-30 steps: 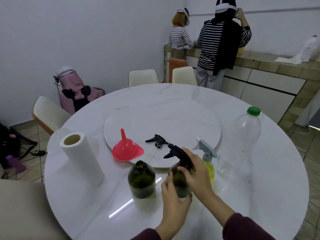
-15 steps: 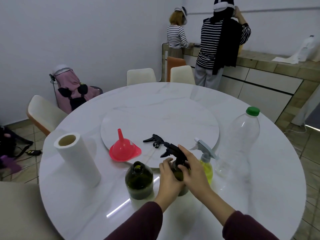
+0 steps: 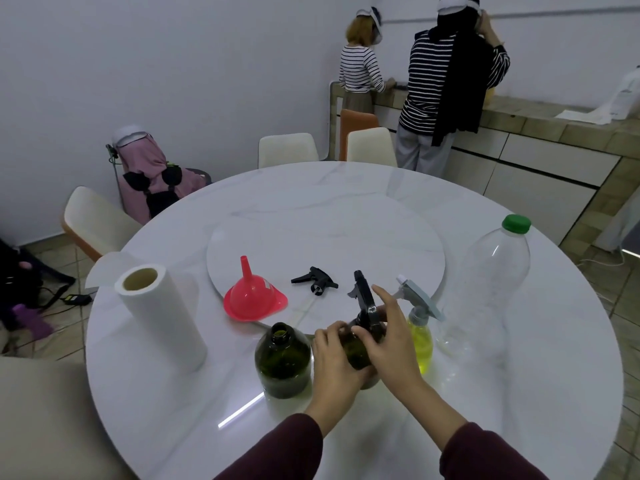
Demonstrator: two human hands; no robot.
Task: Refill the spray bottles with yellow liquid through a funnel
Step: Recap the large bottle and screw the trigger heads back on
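While your two hands work at the front of the bench (image 3: 519, 393), let's look across from left to right. First comes a paper towel roll (image 3: 161, 313), standing up, likely there to wipe spills. Next is the red funnel (image 3: 252, 297), resting mouth down on the edge of the round turntable (image 3: 346, 237), so it cannot roll away. Near it lies a loose black spray top (image 3: 315, 280).

In front of those stands an open green bottle (image 3: 282, 362). It has no top on, so I think it is ready for filling.

Your left hand (image 3: 334, 362) wraps around the body of the second green bottle (image 3: 356, 348) to keep it steady. Your right hand (image 3: 389, 337) has its fingers curled around the black sprayer (image 3: 363, 303) at the neck, with one finger pointing up. That grip looks like twisting, but I cannot tell if the sprayer is going on or coming off.

Just beside your right hand stands a small spray bottle (image 3: 420, 344) with yellow liquid inside and a grey top. Last comes a big clear bottle (image 3: 488, 285) with a green cap. It looks almost empty.
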